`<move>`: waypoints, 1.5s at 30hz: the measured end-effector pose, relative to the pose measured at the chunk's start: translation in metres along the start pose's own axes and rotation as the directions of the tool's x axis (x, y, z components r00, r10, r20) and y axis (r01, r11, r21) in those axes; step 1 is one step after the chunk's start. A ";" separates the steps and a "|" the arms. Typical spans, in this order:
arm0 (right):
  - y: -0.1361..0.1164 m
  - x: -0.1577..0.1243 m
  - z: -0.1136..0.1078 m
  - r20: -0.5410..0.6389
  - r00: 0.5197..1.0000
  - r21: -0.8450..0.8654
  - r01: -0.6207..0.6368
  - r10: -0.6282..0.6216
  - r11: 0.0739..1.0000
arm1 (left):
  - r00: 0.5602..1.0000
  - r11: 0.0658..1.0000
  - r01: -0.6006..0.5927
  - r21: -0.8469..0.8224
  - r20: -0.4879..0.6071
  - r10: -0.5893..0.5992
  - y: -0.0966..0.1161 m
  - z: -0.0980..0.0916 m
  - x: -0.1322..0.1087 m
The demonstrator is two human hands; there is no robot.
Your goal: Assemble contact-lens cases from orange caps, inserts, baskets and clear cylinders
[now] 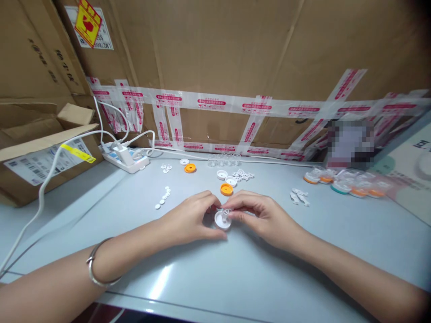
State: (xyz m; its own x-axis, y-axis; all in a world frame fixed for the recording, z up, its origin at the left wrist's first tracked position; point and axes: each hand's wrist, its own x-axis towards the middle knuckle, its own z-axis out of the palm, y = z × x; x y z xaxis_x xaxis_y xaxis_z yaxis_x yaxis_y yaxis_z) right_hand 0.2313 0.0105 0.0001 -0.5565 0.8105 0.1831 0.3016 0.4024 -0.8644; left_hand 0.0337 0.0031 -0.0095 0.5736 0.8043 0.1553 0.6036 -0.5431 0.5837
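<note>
Cup (220,222), white and round, gripped by the left hand (193,219), right hand (261,217) pinching a small pale piece (227,212) over it, orange cup (226,189) just beyond, I watch remotely.

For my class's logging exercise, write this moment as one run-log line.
left hand: around white round cup | right hand: pinching small pale part at cup | just beyond hands: orange round piece
</note>
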 end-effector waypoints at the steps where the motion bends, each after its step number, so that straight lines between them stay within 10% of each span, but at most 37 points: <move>1: 0.000 -0.001 0.001 0.006 1.000 -0.030 0.016 -0.016 0.999 | 1.000 1.000 -0.002 -0.006 -0.006 0.002 -0.001 0.002 0.001; 35: -0.003 0.000 -0.003 0.017 0.992 -0.144 0.122 -0.121 0.982 | 0.995 0.980 0.043 -0.196 -0.078 -0.060 0.000 0.010 0.003; 41: 0.020 0.034 -0.054 -0.454 0.891 -0.122 -0.086 0.022 0.989 | 0.968 0.727 0.197 -0.658 0.015 -0.250 0.001 0.003 0.006; 45: 0.058 0.073 -0.076 -0.458 0.886 -0.208 -0.179 0.066 0.962 | 0.951 0.554 0.234 -0.799 0.068 -0.303 0.000 -0.002 0.006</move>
State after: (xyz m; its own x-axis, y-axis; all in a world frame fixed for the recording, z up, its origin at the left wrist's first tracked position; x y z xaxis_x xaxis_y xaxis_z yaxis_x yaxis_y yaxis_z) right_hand 0.2672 0.1252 -0.0016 -0.1183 0.9400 0.3200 0.5505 0.3303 -0.7667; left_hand 0.0354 0.0085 -0.0070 0.3998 0.9128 -0.0835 0.0259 0.0798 0.9965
